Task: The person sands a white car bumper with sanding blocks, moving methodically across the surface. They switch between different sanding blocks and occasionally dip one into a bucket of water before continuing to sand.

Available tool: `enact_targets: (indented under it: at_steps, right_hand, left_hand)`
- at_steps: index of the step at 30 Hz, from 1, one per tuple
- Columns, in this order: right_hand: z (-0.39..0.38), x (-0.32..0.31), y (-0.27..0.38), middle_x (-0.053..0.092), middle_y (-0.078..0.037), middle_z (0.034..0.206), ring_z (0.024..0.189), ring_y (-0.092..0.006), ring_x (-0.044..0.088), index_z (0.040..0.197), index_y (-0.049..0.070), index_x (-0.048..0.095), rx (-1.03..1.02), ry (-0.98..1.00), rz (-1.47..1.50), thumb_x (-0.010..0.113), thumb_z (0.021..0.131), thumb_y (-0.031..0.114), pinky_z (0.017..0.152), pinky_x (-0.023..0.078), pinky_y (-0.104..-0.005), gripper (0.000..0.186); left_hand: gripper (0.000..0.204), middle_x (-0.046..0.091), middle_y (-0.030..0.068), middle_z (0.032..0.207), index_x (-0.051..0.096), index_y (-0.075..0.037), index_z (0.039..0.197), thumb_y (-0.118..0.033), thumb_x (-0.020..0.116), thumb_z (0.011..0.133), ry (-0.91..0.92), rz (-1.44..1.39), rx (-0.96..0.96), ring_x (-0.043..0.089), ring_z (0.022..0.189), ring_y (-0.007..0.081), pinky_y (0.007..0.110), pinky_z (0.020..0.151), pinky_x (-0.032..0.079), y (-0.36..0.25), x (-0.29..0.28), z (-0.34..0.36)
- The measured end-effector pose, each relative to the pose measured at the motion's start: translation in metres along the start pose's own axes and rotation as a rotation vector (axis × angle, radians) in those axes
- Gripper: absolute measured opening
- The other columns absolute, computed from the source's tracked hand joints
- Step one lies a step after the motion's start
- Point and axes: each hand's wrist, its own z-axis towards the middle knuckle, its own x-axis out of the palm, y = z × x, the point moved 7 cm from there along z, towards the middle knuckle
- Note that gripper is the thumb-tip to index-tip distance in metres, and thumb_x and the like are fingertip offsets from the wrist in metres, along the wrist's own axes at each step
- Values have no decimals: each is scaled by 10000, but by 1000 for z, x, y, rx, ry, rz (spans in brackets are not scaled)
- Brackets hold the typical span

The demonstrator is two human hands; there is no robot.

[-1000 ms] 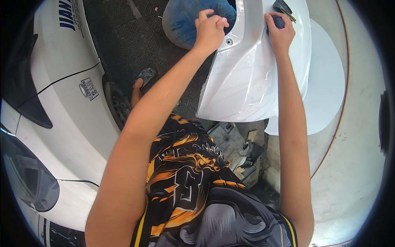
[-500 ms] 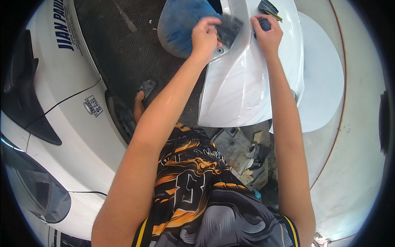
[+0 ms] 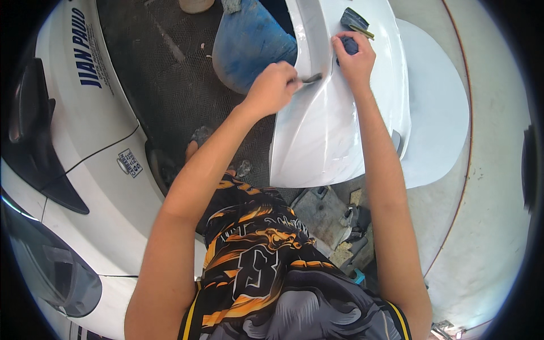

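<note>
The hands are apart. The left hand pinches a dark strip pointing to 3 o'clock, across the white panel, whose long axis runs 12 to 6; the right hand, at 2 o'clock, grips a dark lump over the panel.

Dark grey textured floor borders a white car at left; a broad off-white surface spans the right.

left arm and right arm extended toward the far side
left hand bent in a pinch; right hand slightly farther, loosely curled
</note>
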Motion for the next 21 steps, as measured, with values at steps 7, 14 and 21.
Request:
enact_targets:
  at_steps: [7, 14, 21]
  right_hand:
    - [0, 1, 1, 721, -58, 877, 815, -226, 678, 896, 74, 744, 24, 16, 20, 803, 824, 178, 787, 527, -330, 140]
    - [0, 2, 0, 729, -48, 883, 805, -197, 674, 913, 60, 748, 58, 37, 16, 800, 842, 198, 795, 530, -316, 164]
    - [0, 3, -2, 732, -44, 888, 822, -197, 684, 911, 66, 752, 44, 33, -13, 799, 840, 208, 801, 534, -318, 165]
  left_hand:
    - [290, 712, 211, 1148, 626, 58, 1020, -46, 756, 783, -638, -208, -35, 692, 1038, 395, 410, 924, 536, 10, 2, -1]
    - [437, 673, 224, 1301, 580, -32, 1361, -114, 650, 938, -415, -472, -266, 672, 1151, 433, 430, 998, 516, 0, 33, 24]
    - [482, 592, 238, 1417, 491, -29, 1480, -307, 473, 1087, -238, -284, -111, 535, 1326, 459, 505, 1145, 401, -35, 61, -6]
